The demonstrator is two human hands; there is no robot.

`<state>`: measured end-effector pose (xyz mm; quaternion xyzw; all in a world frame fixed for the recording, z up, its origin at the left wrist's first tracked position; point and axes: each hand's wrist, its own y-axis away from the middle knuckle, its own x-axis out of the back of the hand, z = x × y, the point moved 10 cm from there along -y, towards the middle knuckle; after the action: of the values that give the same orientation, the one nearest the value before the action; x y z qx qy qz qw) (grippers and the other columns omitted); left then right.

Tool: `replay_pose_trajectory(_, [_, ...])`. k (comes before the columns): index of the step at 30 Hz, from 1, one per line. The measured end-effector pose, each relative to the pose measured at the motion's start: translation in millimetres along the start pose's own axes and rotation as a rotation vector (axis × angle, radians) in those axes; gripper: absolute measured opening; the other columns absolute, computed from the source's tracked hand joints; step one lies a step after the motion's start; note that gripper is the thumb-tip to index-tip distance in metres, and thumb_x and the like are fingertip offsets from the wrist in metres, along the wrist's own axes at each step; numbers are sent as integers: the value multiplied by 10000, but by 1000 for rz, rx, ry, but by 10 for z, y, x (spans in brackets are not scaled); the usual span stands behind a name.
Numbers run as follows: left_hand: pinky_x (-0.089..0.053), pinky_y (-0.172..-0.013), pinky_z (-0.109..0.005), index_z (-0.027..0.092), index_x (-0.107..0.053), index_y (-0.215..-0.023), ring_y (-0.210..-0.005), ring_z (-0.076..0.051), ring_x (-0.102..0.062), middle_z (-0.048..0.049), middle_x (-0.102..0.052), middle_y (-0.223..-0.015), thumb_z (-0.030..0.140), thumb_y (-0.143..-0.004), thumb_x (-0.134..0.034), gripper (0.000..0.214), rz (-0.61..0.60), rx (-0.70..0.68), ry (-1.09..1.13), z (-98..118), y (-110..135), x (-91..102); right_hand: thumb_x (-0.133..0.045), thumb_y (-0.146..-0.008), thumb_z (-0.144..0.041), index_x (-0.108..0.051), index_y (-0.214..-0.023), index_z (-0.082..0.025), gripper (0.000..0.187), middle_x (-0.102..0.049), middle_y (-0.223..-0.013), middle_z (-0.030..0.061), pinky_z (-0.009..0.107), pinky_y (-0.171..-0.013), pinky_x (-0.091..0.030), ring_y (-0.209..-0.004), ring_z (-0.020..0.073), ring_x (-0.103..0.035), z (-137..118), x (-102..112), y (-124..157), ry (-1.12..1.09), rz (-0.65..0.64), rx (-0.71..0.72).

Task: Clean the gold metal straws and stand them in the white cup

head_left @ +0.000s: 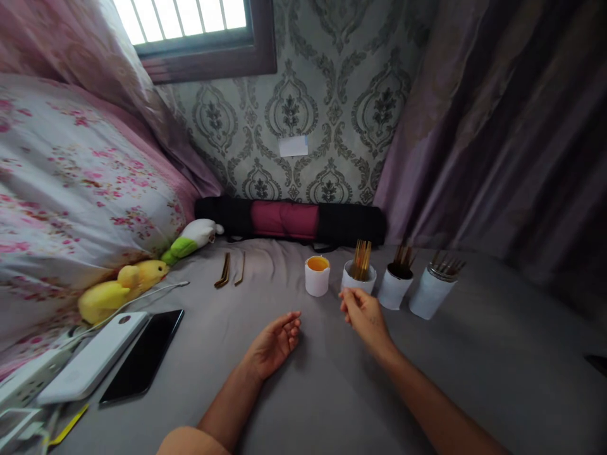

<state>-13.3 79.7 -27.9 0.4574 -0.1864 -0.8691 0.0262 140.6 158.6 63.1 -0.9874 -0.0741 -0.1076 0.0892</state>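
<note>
My left hand (274, 345) rests palm-up on the grey bedsheet (474, 366) with its fingers loosely curled and nothing in it. My right hand (363, 316) hovers just in front of a white cup (359, 276) holding several gold sticks, its fingers bent together; I cannot see anything between them. To the left of that cup stands a white cup with an orange inside (317, 275). Two more white cups (395, 284) (432, 289) with dark and silvery sticks stand to the right. Several bent gold straws (229, 270) lie on the sheet to the left.
A black phone (142, 355) and a white power bank (95, 363) lie at the left, beside a yellow plush duck (121, 287) and a green-white plush (192, 239). A black and red roll (289, 220) lies against the wall. A floral blanket (71, 189) rises at left, curtains at right.
</note>
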Motion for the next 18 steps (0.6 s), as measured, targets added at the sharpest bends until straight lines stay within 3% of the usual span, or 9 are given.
replay_pose_trajectory(4, [-415,-507,-159,90,-584,-875,-554,-50,-504,-26,-567,-715,149,-750,-540,144,-17,-33,-23,35,-8,-3,-367,-800,-431,-551,-692,-158,346,-533,-527,-1,191,-401,-329,-413,89,-459,214,-393,137,128,-86,10])
replay_pose_trajectory(8, [-412,-517,-163,92,-592,-867,-555,-51,-506,-33,-577,-721,152,-744,-548,144,-16,-92,-80,110,-7,-3,-339,-816,-404,-560,-658,-164,363,-555,-520,11,197,-432,-329,-442,104,-487,298,-625,216,238,-103,71])
replay_pose_trajectory(13, [-391,-501,-168,103,-594,-839,-543,-56,-506,-40,-579,-708,170,-704,-596,150,43,-209,-221,292,-21,62,-349,-816,-386,-564,-648,-167,350,-554,-509,10,200,-441,-306,-445,107,-471,302,-629,248,309,-61,123])
replay_pose_trajectory(18, [-354,-452,-183,103,-584,-811,-491,-64,-490,-39,-572,-659,226,-626,-664,236,214,-410,-472,654,-5,268,-354,-817,-375,-561,-623,-168,351,-535,-495,1,200,-459,-300,-455,104,-456,262,-597,283,316,-45,160])
